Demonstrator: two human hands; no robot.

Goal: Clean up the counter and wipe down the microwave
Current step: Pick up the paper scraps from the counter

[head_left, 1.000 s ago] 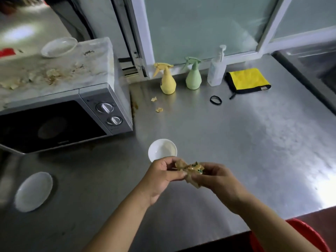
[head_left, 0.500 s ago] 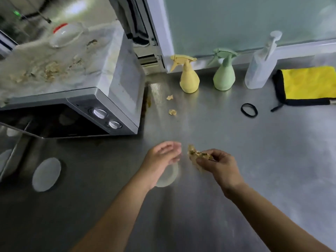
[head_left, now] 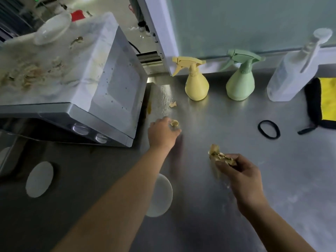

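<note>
On the steel counter [head_left: 227, 206], my left hand [head_left: 161, 134] reaches forward beside the microwave [head_left: 101, 91] and pinches a small yellowish food scrap [head_left: 175, 123]. Another scrap [head_left: 172, 104] lies further back, near the yellow spray bottle [head_left: 196, 84]. My right hand [head_left: 241, 176] holds a crumpled wad of scraps [head_left: 219, 155] above the counter. The microwave's top is smeared with crumbs and carries a white dish [head_left: 51, 30]. A white bowl [head_left: 161, 195] sits partly under my left forearm.
A green spray bottle [head_left: 240, 82], a clear pump bottle [head_left: 294, 73] and a yellow cloth with black trim [head_left: 325, 102] line the back. A black hair tie [head_left: 269, 129] lies near the cloth. A white plate [head_left: 39, 179] lies front left.
My left hand has let go of the wad and reached forward to the scrap by the microwave. My right hand keeps the wad. The view has moved closer and leftward.
</note>
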